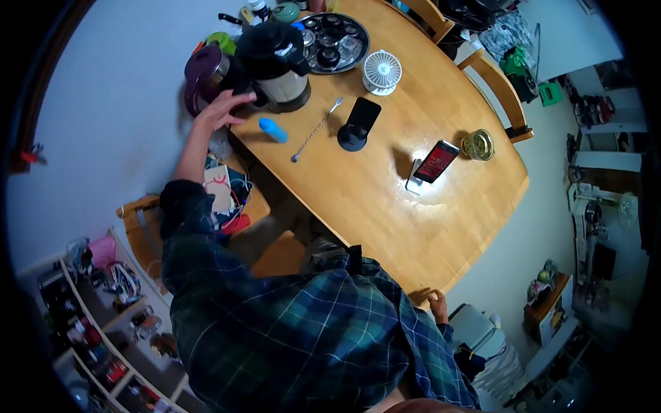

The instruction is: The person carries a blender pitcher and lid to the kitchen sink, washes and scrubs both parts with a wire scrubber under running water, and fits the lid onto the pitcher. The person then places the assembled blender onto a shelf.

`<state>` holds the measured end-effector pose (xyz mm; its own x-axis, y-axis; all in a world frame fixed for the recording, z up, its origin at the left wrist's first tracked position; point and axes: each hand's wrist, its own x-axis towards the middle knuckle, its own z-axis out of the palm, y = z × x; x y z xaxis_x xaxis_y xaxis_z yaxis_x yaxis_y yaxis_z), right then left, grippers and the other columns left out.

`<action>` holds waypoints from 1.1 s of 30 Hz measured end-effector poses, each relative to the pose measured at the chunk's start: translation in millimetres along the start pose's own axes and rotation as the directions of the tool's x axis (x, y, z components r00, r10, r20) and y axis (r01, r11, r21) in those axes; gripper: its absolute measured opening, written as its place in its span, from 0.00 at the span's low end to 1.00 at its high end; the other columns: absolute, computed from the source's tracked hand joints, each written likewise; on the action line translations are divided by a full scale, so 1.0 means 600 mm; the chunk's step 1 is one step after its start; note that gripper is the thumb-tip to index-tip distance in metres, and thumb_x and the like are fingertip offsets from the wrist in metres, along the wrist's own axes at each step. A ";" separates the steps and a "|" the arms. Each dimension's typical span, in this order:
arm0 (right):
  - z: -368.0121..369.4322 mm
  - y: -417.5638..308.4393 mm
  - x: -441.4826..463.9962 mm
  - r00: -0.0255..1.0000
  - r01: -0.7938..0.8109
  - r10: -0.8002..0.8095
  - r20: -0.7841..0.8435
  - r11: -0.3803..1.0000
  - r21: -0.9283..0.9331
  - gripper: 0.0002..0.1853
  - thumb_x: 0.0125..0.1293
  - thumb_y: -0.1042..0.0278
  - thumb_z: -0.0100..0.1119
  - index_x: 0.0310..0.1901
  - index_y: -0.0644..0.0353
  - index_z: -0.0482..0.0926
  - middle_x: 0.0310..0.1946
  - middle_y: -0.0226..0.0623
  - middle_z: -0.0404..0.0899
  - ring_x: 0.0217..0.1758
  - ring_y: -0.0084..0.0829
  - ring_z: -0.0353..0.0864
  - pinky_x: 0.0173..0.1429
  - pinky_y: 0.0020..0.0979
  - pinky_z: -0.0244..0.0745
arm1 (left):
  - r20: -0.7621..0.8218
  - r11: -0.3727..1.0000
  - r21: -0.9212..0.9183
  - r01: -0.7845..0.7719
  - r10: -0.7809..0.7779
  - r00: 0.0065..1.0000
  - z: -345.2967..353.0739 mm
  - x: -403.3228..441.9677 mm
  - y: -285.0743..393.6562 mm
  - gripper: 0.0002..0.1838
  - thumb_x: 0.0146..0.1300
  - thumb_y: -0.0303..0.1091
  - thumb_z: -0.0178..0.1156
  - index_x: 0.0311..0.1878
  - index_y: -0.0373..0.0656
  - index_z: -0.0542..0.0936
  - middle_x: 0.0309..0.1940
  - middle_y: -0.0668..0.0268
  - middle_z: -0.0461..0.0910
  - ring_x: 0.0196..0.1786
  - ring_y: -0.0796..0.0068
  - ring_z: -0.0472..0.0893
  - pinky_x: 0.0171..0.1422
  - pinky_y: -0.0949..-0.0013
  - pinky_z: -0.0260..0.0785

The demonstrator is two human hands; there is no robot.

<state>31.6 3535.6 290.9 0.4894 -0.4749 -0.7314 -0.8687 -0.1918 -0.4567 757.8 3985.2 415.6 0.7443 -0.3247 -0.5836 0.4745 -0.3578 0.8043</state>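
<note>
My left hand reaches over the table's left corner with its fingers apart, close to the base of a black and steel thermos pot. Whether the fingertips touch the pot is unclear. Just right of the hand lies a light blue object, and past it a thin twisted metal spoon. A purple kettle stands behind the hand. My right hand rests by the table's near edge with its fingers curled; what they hold, if anything, is too small to tell.
On the wooden table are a black phone on a round stand, a lit phone, a glass cup, a white fan and a round tray. Chairs stand along the far side.
</note>
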 end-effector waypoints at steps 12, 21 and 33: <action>0.148 -0.062 -0.036 0.979 -0.130 0.175 -0.109 0.934 0.332 0.24 0.62 0.60 0.56 0.56 0.66 0.70 0.36 0.39 0.79 0.33 0.25 0.77 0.32 0.28 0.73 | 0.046 0.906 -0.388 -0.170 0.204 0.978 0.037 0.028 -0.039 0.13 0.59 0.42 0.60 0.38 0.44 0.74 0.28 0.68 0.70 0.48 0.70 0.72 0.46 0.50 0.74; 0.139 -0.150 -0.091 0.960 -0.184 0.240 -0.144 0.929 0.322 0.23 0.62 0.62 0.54 0.55 0.67 0.69 0.34 0.39 0.79 0.36 0.26 0.78 0.41 0.29 0.72 | -0.024 0.901 -0.387 -0.198 0.205 0.978 0.056 0.011 0.007 0.11 0.58 0.38 0.60 0.39 0.43 0.74 0.27 0.69 0.69 0.44 0.75 0.72 0.44 0.49 0.72; 0.191 -0.017 -0.080 0.983 -0.142 0.184 -0.024 0.828 0.542 0.24 0.64 0.62 0.52 0.59 0.65 0.65 0.41 0.40 0.76 0.43 0.29 0.77 0.44 0.29 0.73 | 0.011 0.850 -0.429 -0.306 0.344 0.939 0.075 -0.073 0.132 0.11 0.59 0.36 0.58 0.38 0.39 0.73 0.27 0.66 0.70 0.41 0.74 0.72 0.47 0.47 0.74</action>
<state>25.9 3658.8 272.7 0.3190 -0.5230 -0.7904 -0.7471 0.3744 -0.5492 741.6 3931.5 499.8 0.8569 -0.4373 -0.2730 0.3771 0.1707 0.9103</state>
